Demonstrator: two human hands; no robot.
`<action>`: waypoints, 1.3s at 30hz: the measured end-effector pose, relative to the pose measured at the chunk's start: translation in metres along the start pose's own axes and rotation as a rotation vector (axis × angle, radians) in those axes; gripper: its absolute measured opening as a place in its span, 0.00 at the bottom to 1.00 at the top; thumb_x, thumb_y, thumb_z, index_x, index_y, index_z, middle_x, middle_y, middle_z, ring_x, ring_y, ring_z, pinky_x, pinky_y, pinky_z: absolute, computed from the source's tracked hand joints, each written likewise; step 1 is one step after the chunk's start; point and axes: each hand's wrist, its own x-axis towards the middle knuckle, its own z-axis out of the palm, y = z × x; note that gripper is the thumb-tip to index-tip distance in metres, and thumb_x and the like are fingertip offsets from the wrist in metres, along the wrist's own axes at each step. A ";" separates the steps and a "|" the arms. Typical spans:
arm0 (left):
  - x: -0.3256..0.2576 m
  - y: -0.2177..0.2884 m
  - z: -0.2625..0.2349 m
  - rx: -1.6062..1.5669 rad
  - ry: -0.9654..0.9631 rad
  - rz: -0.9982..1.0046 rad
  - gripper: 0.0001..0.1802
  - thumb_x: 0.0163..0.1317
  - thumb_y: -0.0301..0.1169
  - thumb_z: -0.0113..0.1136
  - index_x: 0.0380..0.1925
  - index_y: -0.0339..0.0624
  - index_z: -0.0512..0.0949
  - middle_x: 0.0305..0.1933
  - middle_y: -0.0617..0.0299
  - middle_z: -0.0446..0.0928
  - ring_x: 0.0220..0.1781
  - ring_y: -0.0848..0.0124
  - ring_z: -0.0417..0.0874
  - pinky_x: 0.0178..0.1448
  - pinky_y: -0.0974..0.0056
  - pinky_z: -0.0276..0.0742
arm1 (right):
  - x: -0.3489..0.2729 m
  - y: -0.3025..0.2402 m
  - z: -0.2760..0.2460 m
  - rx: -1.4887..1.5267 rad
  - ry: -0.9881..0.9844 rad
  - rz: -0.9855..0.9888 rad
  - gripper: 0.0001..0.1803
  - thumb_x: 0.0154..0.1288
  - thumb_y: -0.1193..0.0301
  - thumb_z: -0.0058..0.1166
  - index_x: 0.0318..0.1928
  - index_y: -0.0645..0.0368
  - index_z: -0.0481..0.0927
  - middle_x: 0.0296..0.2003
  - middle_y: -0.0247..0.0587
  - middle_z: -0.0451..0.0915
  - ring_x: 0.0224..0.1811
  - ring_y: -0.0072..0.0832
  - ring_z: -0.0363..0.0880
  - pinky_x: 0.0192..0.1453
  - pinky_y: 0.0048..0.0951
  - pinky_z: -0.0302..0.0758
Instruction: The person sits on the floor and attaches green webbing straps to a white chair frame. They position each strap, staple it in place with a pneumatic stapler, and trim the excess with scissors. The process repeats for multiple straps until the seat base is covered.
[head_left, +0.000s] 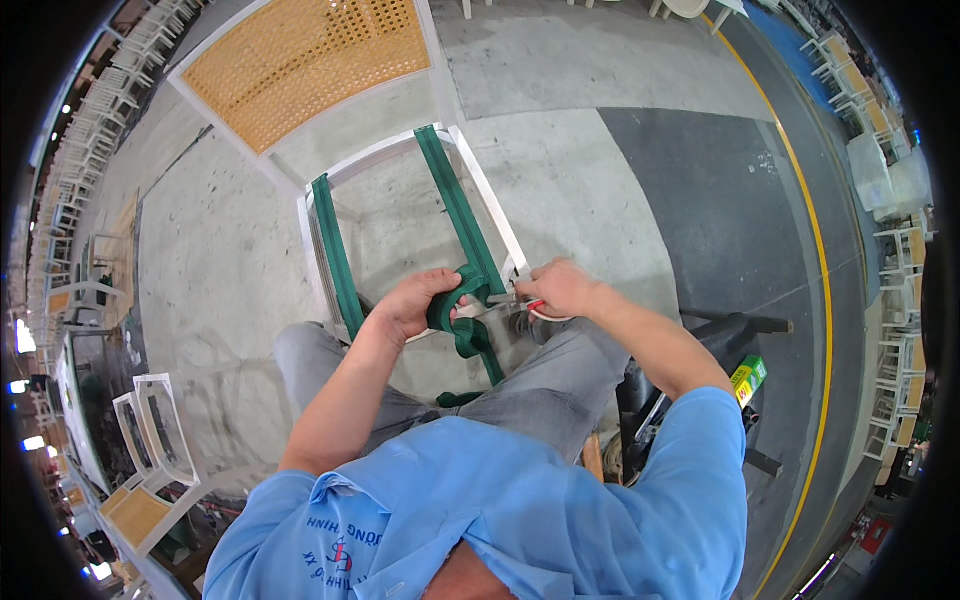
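Here, left hand [415, 305] fisted round green strap [462, 225] running twelve-to-six; right hand [560, 288] at three, nearer frame [490, 195], gripping scissors [535, 308].

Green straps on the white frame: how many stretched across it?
2. One green strap runs along the frame's left side; the other runs down its right side to the left hand. More may be hidden behind the hands.

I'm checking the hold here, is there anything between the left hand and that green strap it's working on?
Nothing visible. The left hand grips the green strap directly at the near rail of the white chair frame, and the right hand holds red-handled scissors beside it.
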 end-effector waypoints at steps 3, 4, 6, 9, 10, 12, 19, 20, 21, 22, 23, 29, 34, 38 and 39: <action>-0.018 0.003 -0.006 0.047 -0.013 0.076 0.09 0.75 0.35 0.59 0.44 0.42 0.77 0.31 0.63 0.81 0.26 0.73 0.81 0.31 0.65 0.80 | -0.028 -0.009 -0.018 0.147 0.217 0.198 0.26 0.61 0.43 0.64 0.52 0.44 0.81 0.38 0.44 0.85 0.43 0.48 0.85 0.48 0.47 0.79; -0.022 0.005 0.001 0.040 -0.003 0.080 0.10 0.75 0.35 0.59 0.45 0.40 0.78 0.31 0.63 0.80 0.26 0.73 0.81 0.31 0.66 0.80 | -0.047 -0.011 -0.020 0.172 0.368 0.316 0.27 0.61 0.43 0.65 0.53 0.45 0.81 0.37 0.44 0.85 0.42 0.47 0.86 0.46 0.44 0.79; -0.031 0.010 0.011 0.034 -0.096 0.133 0.11 0.74 0.35 0.60 0.48 0.40 0.78 0.33 0.63 0.80 0.27 0.73 0.81 0.30 0.66 0.79 | -0.095 -0.027 -0.021 0.294 0.595 0.603 0.28 0.60 0.45 0.68 0.53 0.47 0.80 0.36 0.45 0.86 0.39 0.46 0.86 0.43 0.41 0.79; -0.040 0.010 0.037 0.065 -0.108 0.189 0.15 0.74 0.34 0.60 0.55 0.41 0.77 0.36 0.65 0.80 0.30 0.74 0.81 0.30 0.65 0.79 | -0.199 -0.065 0.014 0.440 0.953 1.068 0.31 0.56 0.49 0.75 0.53 0.52 0.78 0.30 0.45 0.84 0.33 0.46 0.84 0.38 0.39 0.77; -0.046 0.009 0.042 0.046 -0.075 0.221 0.15 0.74 0.33 0.60 0.55 0.39 0.77 0.35 0.63 0.81 0.29 0.73 0.81 0.30 0.65 0.80 | -0.228 -0.085 0.032 0.442 0.969 1.245 0.32 0.57 0.49 0.75 0.53 0.52 0.78 0.31 0.46 0.84 0.34 0.47 0.84 0.38 0.40 0.78; -0.053 0.009 0.052 0.021 -0.073 0.281 0.14 0.74 0.33 0.59 0.54 0.38 0.77 0.34 0.62 0.80 0.28 0.72 0.81 0.30 0.64 0.81 | -0.285 -0.132 0.068 0.343 0.948 1.584 0.31 0.58 0.48 0.73 0.54 0.52 0.78 0.34 0.48 0.86 0.38 0.48 0.87 0.42 0.44 0.80; -0.040 0.025 0.082 0.129 -0.260 0.412 0.10 0.79 0.35 0.52 0.53 0.43 0.74 0.26 0.63 0.74 0.23 0.72 0.77 0.30 0.66 0.76 | -0.387 -0.242 0.177 0.277 0.776 2.047 0.33 0.57 0.49 0.73 0.58 0.53 0.80 0.47 0.54 0.86 0.52 0.53 0.85 0.54 0.48 0.79; -0.041 0.029 0.089 0.114 -0.250 0.413 0.11 0.79 0.34 0.52 0.55 0.43 0.75 0.28 0.64 0.74 0.26 0.73 0.77 0.31 0.67 0.76 | -0.394 -0.241 0.184 0.260 0.801 2.057 0.33 0.57 0.50 0.73 0.58 0.53 0.80 0.46 0.54 0.86 0.51 0.52 0.85 0.54 0.47 0.80; -0.048 0.032 0.102 0.073 -0.219 0.405 0.12 0.79 0.33 0.52 0.56 0.42 0.75 0.30 0.65 0.75 0.30 0.74 0.77 0.32 0.66 0.76 | -0.397 -0.237 0.191 0.261 0.823 2.052 0.33 0.57 0.50 0.73 0.58 0.52 0.81 0.46 0.54 0.87 0.51 0.51 0.86 0.54 0.46 0.80; -0.053 0.040 0.105 0.088 -0.250 0.399 0.13 0.79 0.33 0.52 0.57 0.41 0.75 0.32 0.65 0.75 0.32 0.75 0.77 0.33 0.66 0.77 | -0.407 -0.235 0.190 0.284 0.829 2.034 0.32 0.56 0.51 0.73 0.58 0.53 0.82 0.47 0.54 0.86 0.52 0.51 0.85 0.55 0.46 0.80; -0.057 0.045 0.111 0.070 -0.293 0.406 0.13 0.78 0.33 0.53 0.57 0.41 0.75 0.31 0.65 0.75 0.30 0.74 0.77 0.34 0.66 0.78 | -0.415 -0.231 0.188 0.298 0.831 2.016 0.32 0.56 0.53 0.73 0.58 0.54 0.82 0.48 0.54 0.86 0.54 0.51 0.85 0.57 0.46 0.79; -0.092 0.066 0.115 0.132 -0.341 0.565 0.13 0.77 0.33 0.55 0.54 0.39 0.74 0.30 0.60 0.79 0.28 0.70 0.82 0.35 0.65 0.80 | -0.341 -0.154 0.079 0.267 0.777 1.417 0.32 0.58 0.66 0.71 0.64 0.58 0.78 0.58 0.51 0.81 0.61 0.49 0.80 0.69 0.44 0.74; -0.113 0.064 0.136 0.053 -0.386 0.579 0.12 0.77 0.33 0.55 0.53 0.39 0.75 0.32 0.59 0.81 0.30 0.70 0.84 0.37 0.65 0.82 | -0.135 -0.150 -0.051 0.819 0.750 0.386 0.46 0.56 0.65 0.77 0.74 0.58 0.69 0.73 0.45 0.69 0.75 0.37 0.65 0.76 0.47 0.64; -0.113 0.066 0.136 0.063 -0.432 0.707 0.16 0.79 0.38 0.52 0.57 0.38 0.75 0.43 0.55 0.85 0.43 0.66 0.87 0.50 0.61 0.82 | -0.043 -0.149 -0.071 1.244 0.667 0.050 0.20 0.69 0.71 0.65 0.58 0.62 0.77 0.50 0.48 0.84 0.54 0.37 0.83 0.59 0.42 0.80; -0.108 0.069 0.128 0.092 -0.381 0.774 0.18 0.80 0.39 0.51 0.59 0.39 0.75 0.47 0.56 0.84 0.48 0.66 0.86 0.55 0.60 0.81 | -0.032 -0.146 -0.072 1.446 0.564 0.072 0.14 0.72 0.73 0.62 0.54 0.62 0.78 0.45 0.48 0.86 0.49 0.37 0.87 0.54 0.40 0.83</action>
